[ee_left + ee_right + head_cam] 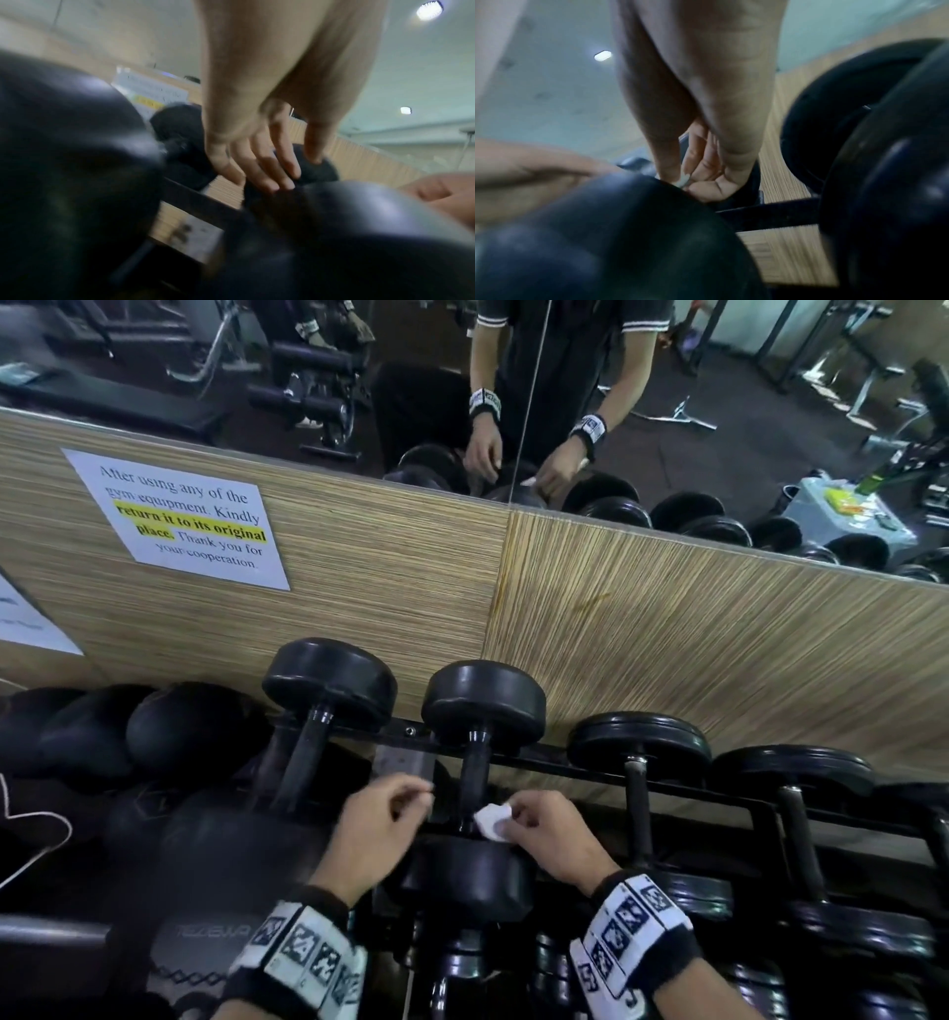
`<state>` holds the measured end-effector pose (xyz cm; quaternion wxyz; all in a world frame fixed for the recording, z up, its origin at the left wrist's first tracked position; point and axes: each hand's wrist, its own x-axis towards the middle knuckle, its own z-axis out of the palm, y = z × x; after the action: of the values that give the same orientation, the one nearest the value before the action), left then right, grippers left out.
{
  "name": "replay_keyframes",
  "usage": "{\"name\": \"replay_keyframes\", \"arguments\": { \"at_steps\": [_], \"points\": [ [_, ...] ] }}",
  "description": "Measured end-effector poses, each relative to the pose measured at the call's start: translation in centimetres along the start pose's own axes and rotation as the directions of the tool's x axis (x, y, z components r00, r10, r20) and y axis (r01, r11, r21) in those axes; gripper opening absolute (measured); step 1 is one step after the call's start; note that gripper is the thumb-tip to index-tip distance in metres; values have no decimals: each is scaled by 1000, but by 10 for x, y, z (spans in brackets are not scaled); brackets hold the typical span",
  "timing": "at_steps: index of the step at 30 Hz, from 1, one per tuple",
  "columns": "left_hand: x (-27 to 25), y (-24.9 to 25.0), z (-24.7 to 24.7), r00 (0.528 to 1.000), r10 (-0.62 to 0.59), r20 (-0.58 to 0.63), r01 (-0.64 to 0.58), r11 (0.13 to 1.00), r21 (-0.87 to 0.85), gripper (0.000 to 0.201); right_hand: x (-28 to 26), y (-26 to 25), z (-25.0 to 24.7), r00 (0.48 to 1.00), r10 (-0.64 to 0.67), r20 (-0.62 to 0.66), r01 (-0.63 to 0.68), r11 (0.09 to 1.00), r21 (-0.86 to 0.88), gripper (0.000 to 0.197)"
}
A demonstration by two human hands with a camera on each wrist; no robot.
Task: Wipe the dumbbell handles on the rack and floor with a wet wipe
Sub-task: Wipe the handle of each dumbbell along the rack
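Two hands work at the second dumbbell (480, 762) from the left on the rack (565, 757). Right hand (544, 829) pinches a small folded white wet wipe (493, 821) btwn thumb and curled fingers, holding it just beside the near end of that dumbbell's handle (475, 773), right above the front head; whether the wipe actually touches the metal I can't tell. Right wrist view shows the same pinch, a sliver of white at the fingertips (687, 178). Left hand (380, 824) hangs just left of the handle, fingers loosely curled in head view, fairly straight and relaxed in the left wrist view (257, 162), gripping nothing.

Progress, as a guess: early to mid. This handle looks like the one in hand now. Which handles are already wiped can't be read from these pics, no wet sheen visible. At least two more dumbbells sit to the right on the rack w/ handles exposed (639, 809), plus one to the left (308, 757), and the floor ones aren't clearly in view.

Room: gym, black steel rack against a wood-grain wall panel (667, 634) w/ a mirror (565, 377) above. Printed notice (185, 516) taped on the panel asks users to return equipment. Benches and machines show in the mirror's reflection.
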<state>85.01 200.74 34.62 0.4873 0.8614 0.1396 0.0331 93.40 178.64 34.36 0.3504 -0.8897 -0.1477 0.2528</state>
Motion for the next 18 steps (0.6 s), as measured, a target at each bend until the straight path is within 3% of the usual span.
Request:
{"name": "replay_keyframes", "arguments": {
  "at_steps": [3, 5, 6, 8, 10, 12, 14, 16, 18],
  "points": [
    [12, 18, 31, 933, 23, 358, 51, 979, -196, 19, -18, -6, -1, 997, -1, -73, 30, 919, 393, 13],
    [17, 17, 41, 892, 45, 449, 52, 978, -202, 15, -27, -6, -3, 997, 16, -80, 24, 876, 481, 15],
    [18, 14, 41, 903, 29, 429, 57, 981, -186, 10, -32, -4, -6, 996, 30, -87, 18, 863, 505, 17],
    [25, 3, 36, 960, -40, 276, 74, 991, -114, 5, -42, 8, -16, 984, 38, -175, 42, 899, 436, 20],
    [35, -13, 26, 988, -130, 86, 121, 987, 101, 14, -54, 30, -36, 938, 27, -346, 42, 981, 190, 18],
    [44, -24, 17, 970, -228, 78, 193, 928, 318, 23, -69, 53, -57, 885, 6, -466, -26, 999, -37, 13],
    [54, -32, 19, 907, -325, 269, 197, 890, 412, 26, -79, 69, -70, 868, 92, -488, -168, 979, -114, 6],
    [63, -33, 27, 810, -339, 479, 212, 930, 299, 29, -82, 75, -71, 847, 227, -481, -327, 936, -133, 16],
    [68, -28, 34, 730, -305, 612, 233, 952, 197, 31, -82, 73, -67, 821, 256, -511, -372, 918, -137, 20]
  ]
}}
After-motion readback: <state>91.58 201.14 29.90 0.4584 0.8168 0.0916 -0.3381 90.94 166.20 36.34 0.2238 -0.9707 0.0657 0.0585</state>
